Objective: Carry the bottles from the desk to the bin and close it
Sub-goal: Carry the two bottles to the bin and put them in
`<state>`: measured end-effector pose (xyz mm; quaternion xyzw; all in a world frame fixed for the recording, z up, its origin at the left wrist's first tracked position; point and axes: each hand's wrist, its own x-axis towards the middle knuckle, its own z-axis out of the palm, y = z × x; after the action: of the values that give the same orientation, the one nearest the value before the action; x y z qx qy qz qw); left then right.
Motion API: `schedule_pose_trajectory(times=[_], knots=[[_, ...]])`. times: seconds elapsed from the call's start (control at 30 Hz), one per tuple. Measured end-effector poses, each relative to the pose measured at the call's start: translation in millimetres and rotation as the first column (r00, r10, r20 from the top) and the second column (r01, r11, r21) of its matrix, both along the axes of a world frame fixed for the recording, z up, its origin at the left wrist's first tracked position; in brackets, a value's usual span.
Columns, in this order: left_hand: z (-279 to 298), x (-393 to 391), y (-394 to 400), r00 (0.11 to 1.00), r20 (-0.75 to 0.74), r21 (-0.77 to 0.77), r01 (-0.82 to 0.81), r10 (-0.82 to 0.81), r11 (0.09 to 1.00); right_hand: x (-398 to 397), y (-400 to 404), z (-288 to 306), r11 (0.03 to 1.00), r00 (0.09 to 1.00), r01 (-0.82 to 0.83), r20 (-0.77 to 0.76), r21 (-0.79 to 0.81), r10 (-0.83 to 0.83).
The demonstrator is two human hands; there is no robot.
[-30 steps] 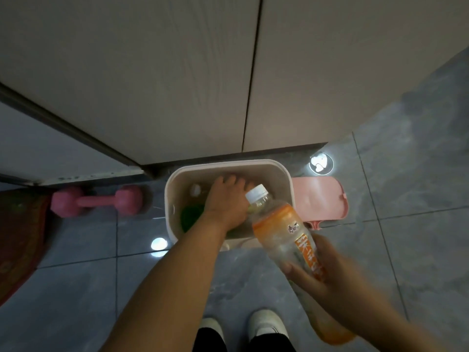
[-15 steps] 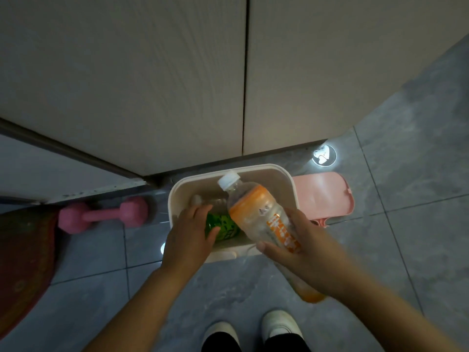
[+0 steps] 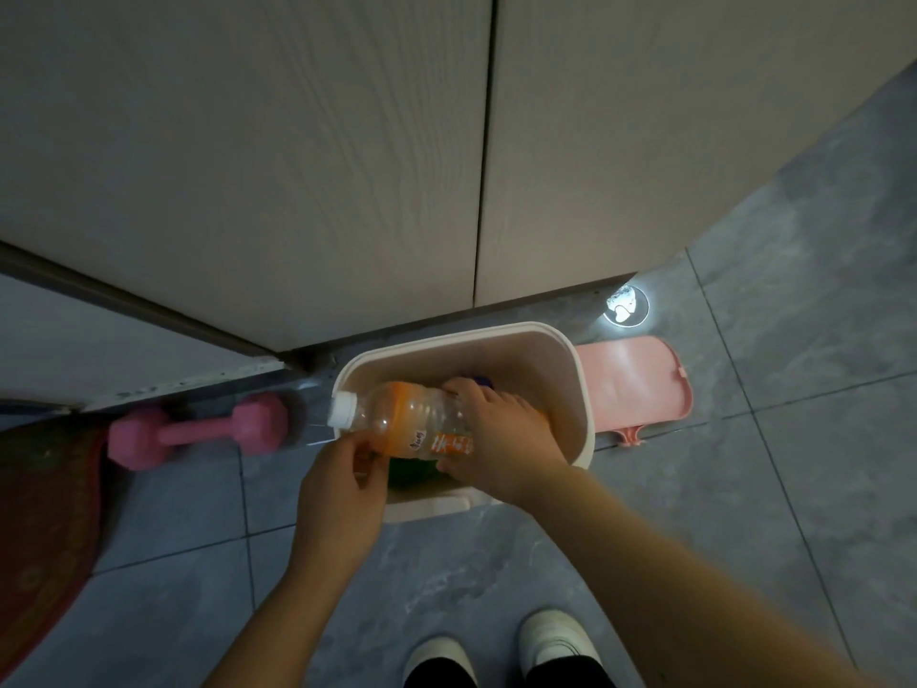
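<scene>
1. Head view: an open bin [image 3: 570,389], a rounded-rectangle tub of smooth cream plastic, stands on the floor against the foot of a pale wood-grain cabinet [image 3: 297,166].
2. Its pink lid [image 3: 632,384], glossy and rounded at the corners, lies flat on the tiles just beside the bin's right wall.
3. An orange bottle [image 3: 402,424] of clear ribbed plastic lies on its side across the bin's mouth, its white screw cap [image 3: 342,410] jutting past the left rim. An orange label wraps the middle.
4. The right hand [image 3: 501,439] is clasped over the bottle's bottom half from above, fingers curled round the barrel and thumb beneath.
5. The left hand [image 3: 342,481] sits at the bin's near left corner, fingers loosely bent, with thumb and fingertips touching the bottle's underside near the shoulder. Whether it truly grips cannot be told.
6. Under the orange bottle a dark green shape [image 3: 409,471] shows inside the bin, and a bit of blue-purple [image 3: 481,382] peeks behind the right knuckles; both are too hidden to name.
7. A pink dumbbell [image 3: 198,432] with faceted ends lies on the grey marbled floor tiles [image 3: 794,489] left of the bin, near a dark reddish mat [image 3: 44,513].
8. Two white shoe toes [image 3: 551,638] show at the lower edge.
</scene>
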<state>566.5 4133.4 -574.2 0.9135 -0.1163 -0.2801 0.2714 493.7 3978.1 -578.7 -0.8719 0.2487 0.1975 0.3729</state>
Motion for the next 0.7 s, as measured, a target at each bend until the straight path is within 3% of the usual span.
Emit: schedule_pose_trajectory(times=[0.13, 0.33, 0.47, 0.57, 0.63, 0.7], knots=[[3.5, -4.1, 6.1, 0.999, -0.016, 0.032, -0.041, 0.042, 0.999, -7.3, -2.8, -0.6, 0.998, 0.999, -0.031, -0.023, -0.056, 0.03], [8.2, -7.4, 12.5, 0.992, -0.068, 0.016, -0.108, 0.109, 0.994, -18.0, -8.6, 10.7, 0.991, 0.995, 0.091, 0.048, -0.099, -0.087], [9.0, -10.3, 14.9, 0.991, -0.063, 0.001, -0.121, 0.121, 0.993, -43.5, -16.3, 20.3, 0.961, 0.961, 0.233, 0.186, -0.151, -0.204], [8.4, -8.9, 16.5, 0.995, 0.014, 0.008, -0.104, 0.104, 0.995, -70.5, -30.9, 15.2, 0.881, 0.878, 0.448, 0.263, -0.154, -0.401], [7.8, -5.6, 15.6, 0.99, 0.057, 0.006, -0.127, 0.126, 0.992, -88.6, -41.8, 1.0, 0.824, 0.837, 0.538, 0.224, -0.176, -0.499], [5.7, -0.8, 13.9, 0.985, 0.088, 0.003, -0.149, 0.148, 0.989, -103.9, -49.6, -19.9, 0.807, 0.834, 0.549, 0.09, -0.218, -0.544]])
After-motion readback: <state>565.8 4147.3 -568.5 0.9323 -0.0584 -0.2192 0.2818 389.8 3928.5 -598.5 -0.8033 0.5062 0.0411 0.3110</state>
